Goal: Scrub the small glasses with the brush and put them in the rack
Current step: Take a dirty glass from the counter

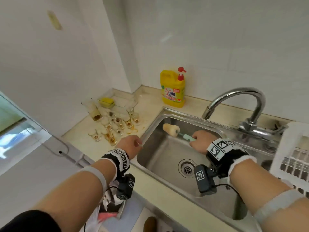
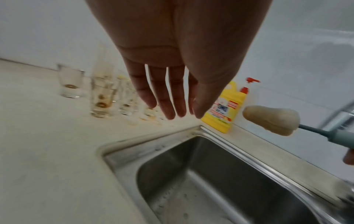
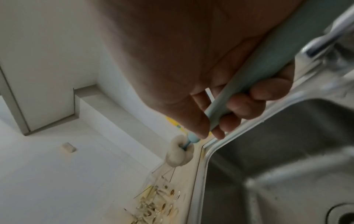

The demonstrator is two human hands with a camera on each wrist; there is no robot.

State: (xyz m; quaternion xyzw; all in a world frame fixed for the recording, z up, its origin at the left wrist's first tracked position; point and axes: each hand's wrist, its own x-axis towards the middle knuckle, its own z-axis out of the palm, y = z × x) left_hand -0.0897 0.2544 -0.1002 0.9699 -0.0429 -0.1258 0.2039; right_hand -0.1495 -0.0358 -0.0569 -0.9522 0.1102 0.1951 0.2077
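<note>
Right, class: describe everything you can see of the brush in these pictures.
The brush has a pale teal handle that looks like plastic, narrowing to a thin darker stem, and a cream, sponge-like head, rounded at the tip. The right hand grips the handle with its fingers curled round it. The brush is held nearly level above the sink, its head pointing toward the dirty glasses on the counter. Nothing but the hand touches it. Whether it is wet cannot be told.

Rack [image 1: 294, 158] cut off at right edge; clustered small glasses [image 1: 115, 126] blurred.
</note>
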